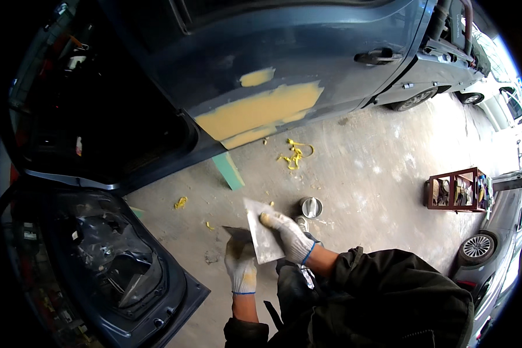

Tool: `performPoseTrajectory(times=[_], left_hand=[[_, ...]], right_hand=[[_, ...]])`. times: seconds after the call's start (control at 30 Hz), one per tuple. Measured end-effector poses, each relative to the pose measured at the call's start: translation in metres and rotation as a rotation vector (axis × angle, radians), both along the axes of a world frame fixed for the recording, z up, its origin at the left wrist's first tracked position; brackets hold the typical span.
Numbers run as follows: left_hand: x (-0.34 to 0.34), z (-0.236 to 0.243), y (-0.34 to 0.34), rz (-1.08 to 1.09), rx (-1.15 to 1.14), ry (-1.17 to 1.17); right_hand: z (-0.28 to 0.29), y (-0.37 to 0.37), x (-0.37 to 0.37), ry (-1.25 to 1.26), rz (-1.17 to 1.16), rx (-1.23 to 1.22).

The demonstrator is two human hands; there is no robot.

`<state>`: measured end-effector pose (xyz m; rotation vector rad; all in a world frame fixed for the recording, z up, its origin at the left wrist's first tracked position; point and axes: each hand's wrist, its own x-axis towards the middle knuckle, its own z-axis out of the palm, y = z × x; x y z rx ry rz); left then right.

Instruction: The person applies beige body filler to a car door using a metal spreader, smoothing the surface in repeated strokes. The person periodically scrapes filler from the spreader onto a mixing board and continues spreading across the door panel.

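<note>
A flat metal plate (260,231) is gripped by the gloved right hand (291,236), fingers curled over its upper edge. A small dark scraper (236,233) is clasped in the gloved left hand (241,268), its blade laid against the plate's left side. Both are held low, above the concrete floor (377,162).

Head view: yellow filler patches (261,110) are seen on the blue car door (284,64) ahead. Yellow scraps (294,154) lie on the floor. A small metal tin (311,207) stands just beyond the plate. A red shelf rack (457,189) stands well to the right.
</note>
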<state>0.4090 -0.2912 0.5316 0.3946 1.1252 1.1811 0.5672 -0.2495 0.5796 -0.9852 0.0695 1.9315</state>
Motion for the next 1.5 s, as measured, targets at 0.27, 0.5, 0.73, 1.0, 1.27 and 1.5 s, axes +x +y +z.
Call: performPoseTrajectory(times=[0.27, 0.5, 0.73, 1.0, 1.27, 1.5], left_hand=[[0.036, 0.078, 0.010, 0.048, 0.303, 0.540], [0.021, 0.120, -0.006, -0.328, 0.312, 0.711], [-0.008, 0.121, -0.001, -0.465, 0.313, 0.453], [0.026, 0.156, 0.011, 0.018, 0.397, 0.318], [0.036, 0.167, 0.002, -0.172, 0.571, 0.784], [0.009, 0.172, 0.006, -0.520, 0.482, 0.576]], right_hand=[[0.061, -0.021, 0.010, -0.863, 0.114, 0.307], [0.095, -0.030, 0.010, -1.149, 0.167, 0.582], [0.142, -0.002, 0.028, -1.049, 0.626, 0.728], [0.133, -0.019, 0.014, -0.985, 0.124, 0.473], [0.143, -0.027, 0.024, -1.037, 0.123, 0.601], [0.155, -0.009, 0.037, -1.201, 0.379, 1.105]])
